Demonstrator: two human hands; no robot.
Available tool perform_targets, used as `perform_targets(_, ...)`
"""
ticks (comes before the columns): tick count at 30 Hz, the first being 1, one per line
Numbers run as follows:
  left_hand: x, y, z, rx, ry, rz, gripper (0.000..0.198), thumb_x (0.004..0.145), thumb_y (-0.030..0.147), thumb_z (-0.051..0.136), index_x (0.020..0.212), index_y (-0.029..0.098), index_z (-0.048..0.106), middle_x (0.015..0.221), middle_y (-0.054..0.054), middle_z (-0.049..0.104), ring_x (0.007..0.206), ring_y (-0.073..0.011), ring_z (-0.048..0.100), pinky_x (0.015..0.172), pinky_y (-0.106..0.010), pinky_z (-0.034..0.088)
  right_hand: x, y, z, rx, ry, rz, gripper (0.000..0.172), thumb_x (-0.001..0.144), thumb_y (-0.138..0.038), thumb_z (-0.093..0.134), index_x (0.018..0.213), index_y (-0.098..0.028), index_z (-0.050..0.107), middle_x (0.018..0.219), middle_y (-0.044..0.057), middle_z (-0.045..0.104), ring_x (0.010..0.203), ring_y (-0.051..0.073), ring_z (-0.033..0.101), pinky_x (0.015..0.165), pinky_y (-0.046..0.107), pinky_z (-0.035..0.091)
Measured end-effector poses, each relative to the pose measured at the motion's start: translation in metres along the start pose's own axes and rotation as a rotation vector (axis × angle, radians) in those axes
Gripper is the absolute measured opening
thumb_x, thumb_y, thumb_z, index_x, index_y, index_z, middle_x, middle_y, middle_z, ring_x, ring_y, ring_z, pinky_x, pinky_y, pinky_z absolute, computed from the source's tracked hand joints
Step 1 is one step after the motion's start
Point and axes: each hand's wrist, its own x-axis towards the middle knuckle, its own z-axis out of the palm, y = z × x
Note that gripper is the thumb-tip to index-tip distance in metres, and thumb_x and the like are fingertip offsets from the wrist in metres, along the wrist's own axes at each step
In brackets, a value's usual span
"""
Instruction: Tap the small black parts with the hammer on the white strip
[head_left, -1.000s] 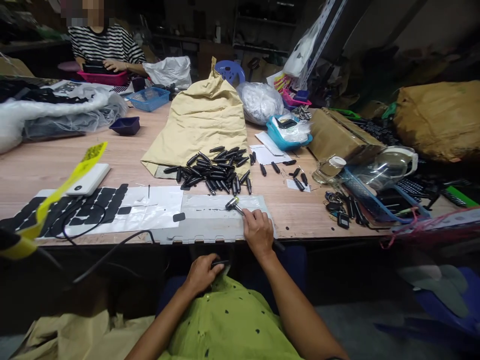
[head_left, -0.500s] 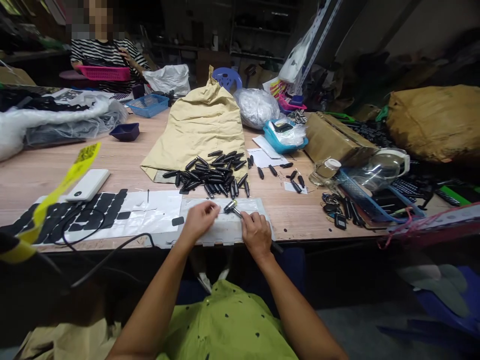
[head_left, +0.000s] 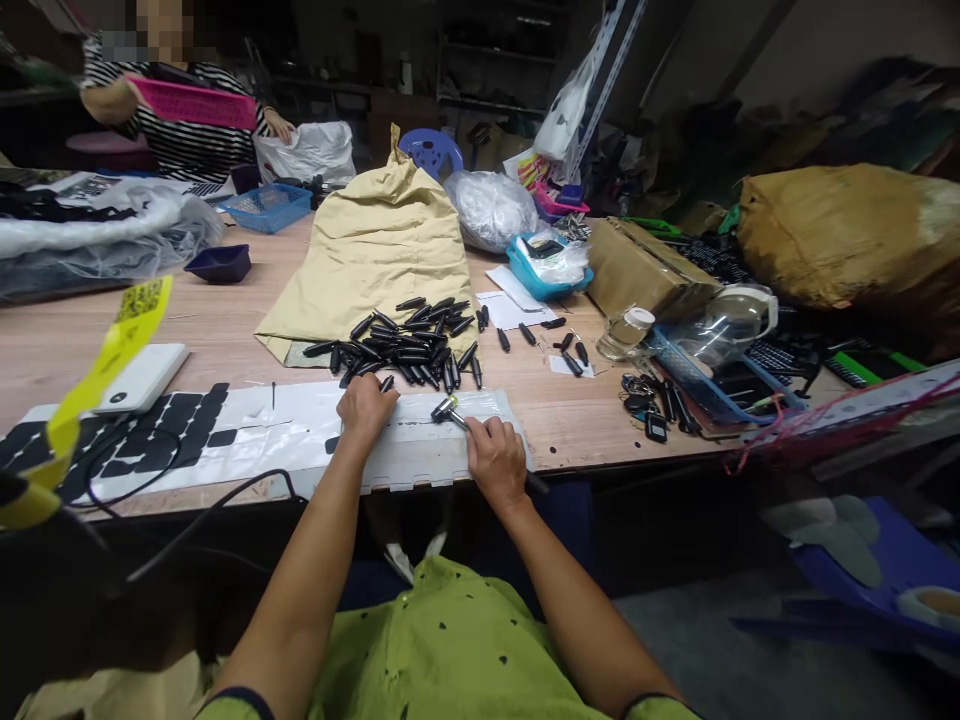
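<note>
My right hand (head_left: 493, 462) is closed round the handle of a small hammer (head_left: 445, 409), whose metal head rests on a white plastic sheet (head_left: 420, 440) at the table's near edge. My left hand (head_left: 365, 407) is curled on the same sheet, fingertips pinched on a small black cylindrical piece (head_left: 387, 383). Just beyond lies a pile of several black cylindrical pieces (head_left: 409, 345) in front of a tan cloth sack (head_left: 375, 250).
A sheet of black pads (head_left: 127, 450), a white power bank (head_left: 139, 378), a cable and yellow tape lie left. Blue baskets, a jar (head_left: 626, 332) and a cardboard box (head_left: 645, 265) stand right. A person in stripes lifts a pink tray (head_left: 191, 100) at far left.
My left hand came up from my lap to the sheet, then reached forward to the pile's edge and pinched a black piece. The right hand kept the hammer still. The far person raised the pink tray.
</note>
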Motion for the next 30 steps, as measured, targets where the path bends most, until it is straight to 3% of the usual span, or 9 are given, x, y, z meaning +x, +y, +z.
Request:
perform_targets(2, -0.011, -0.008, 0.0, -0.028, -0.01, 0.142, 0.016, 0.078, 0.032, 0.065, 0.09, 0.023, 0.069, 0.098, -0.01, 0.073, 0.095, -0.0317, 0.066, 0.079, -0.041, 0.051, 0.0, 0.0, 0.0, 0.017, -0.011, 0.012, 0.026, 0.098, -0.023, 0.052, 0.114, -0.026, 0.071, 0.088, 0.008, 0.059, 0.085, 0.023, 0.047, 0.072, 0.034, 0.034)
perform_targets(5, -0.028, -0.014, 0.006, -0.093, -0.121, 0.421, 0.018, 0.08, 0.029, 0.064, 0.095, 0.024, 0.071, 0.095, -0.005, 0.07, 0.095, -0.0253, 0.062, 0.084, -0.036, 0.05, 0.002, 0.005, 0.002, 0.05, -0.019, 0.028, 0.026, 0.096, -0.023, 0.054, 0.115, -0.026, 0.072, 0.089, 0.008, 0.06, 0.085, 0.024, 0.049, 0.071, 0.033, 0.035)
perform_targets(8, -0.039, -0.014, 0.016, -0.11, -0.196, 0.55, 0.019, 0.083, 0.03, 0.065, 0.099, 0.025, 0.074, 0.093, -0.004, 0.068, 0.096, -0.0251, 0.059, 0.088, -0.037, 0.048, 0.006, 0.015, 0.003, 0.127, 0.002, 0.074, 0.025, 0.097, -0.024, 0.052, 0.11, -0.026, 0.074, 0.086, 0.007, 0.061, 0.081, 0.022, 0.051, 0.07, 0.032, 0.039)
perform_targets(13, -0.044, -0.013, 0.024, -0.098, -0.198, 0.597, 0.02, 0.086, 0.033, 0.067, 0.102, 0.027, 0.077, 0.092, -0.005, 0.064, 0.097, -0.0262, 0.056, 0.09, -0.039, 0.044, 0.006, 0.023, -0.007, 0.361, 0.011, 0.175, 0.032, 0.1, -0.029, 0.045, 0.108, -0.023, 0.075, 0.09, 0.007, 0.067, 0.084, 0.021, 0.061, 0.076, 0.031, 0.05)
perform_targets(18, -0.045, -0.011, 0.023, -0.091, -0.221, 0.596, 0.022, 0.087, 0.035, 0.068, 0.105, 0.028, 0.078, 0.094, -0.005, 0.064, 0.098, -0.0265, 0.056, 0.091, -0.039, 0.043, -0.001, 0.007, -0.02, 0.569, -0.03, 0.123, 0.035, 0.1, -0.028, 0.044, 0.119, -0.024, 0.073, 0.104, 0.008, 0.072, 0.099, 0.021, 0.067, 0.087, 0.033, 0.056)
perform_targets(30, -0.039, -0.005, 0.023, -0.091, -0.267, 0.521, 0.022, 0.084, 0.038, 0.072, 0.103, 0.032, 0.082, 0.094, -0.004, 0.068, 0.099, -0.026, 0.057, 0.092, -0.04, 0.043, -0.009, -0.002, -0.026, 0.416, -0.012, 0.035, 0.038, 0.102, -0.024, 0.043, 0.128, -0.025, 0.071, 0.086, 0.005, 0.063, 0.079, 0.017, 0.063, 0.074, 0.026, 0.053)
